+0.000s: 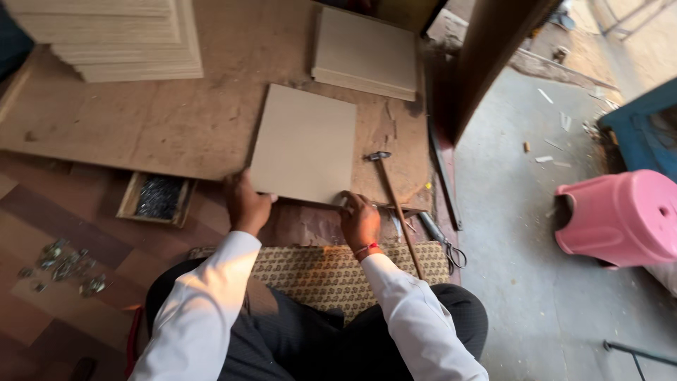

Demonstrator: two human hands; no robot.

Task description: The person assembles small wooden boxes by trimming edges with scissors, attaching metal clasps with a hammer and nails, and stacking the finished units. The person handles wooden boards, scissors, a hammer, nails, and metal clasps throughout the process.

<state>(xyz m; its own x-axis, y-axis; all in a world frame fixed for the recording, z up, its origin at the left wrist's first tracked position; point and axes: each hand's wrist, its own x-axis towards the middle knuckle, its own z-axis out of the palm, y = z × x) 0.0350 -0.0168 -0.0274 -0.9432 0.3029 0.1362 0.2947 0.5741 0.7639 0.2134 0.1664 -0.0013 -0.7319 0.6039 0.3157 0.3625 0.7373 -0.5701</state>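
Observation:
A square beige board (305, 143) lies flat on a large worn plywood sheet (176, 113). My left hand (245, 204) grips the board's near left corner. At the near right corner my right hand (360, 221) holds the edge, a red thread around its wrist. A hammer (395, 201) with a long wooden handle lies just right of the board, its head close to the board's right edge. I sit cross-legged with a patterned mat (331, 271) in front of my knees.
A small wooden box of nails (156, 197) sits left of my left hand. Stacked boards lie at the far left (120, 35) and far middle (367, 53). Pliers (441, 243) lie beside the hammer handle. An overturned pink stool (620, 219) is on the concrete at right. Loose metal bits (63, 264) lie on the floor.

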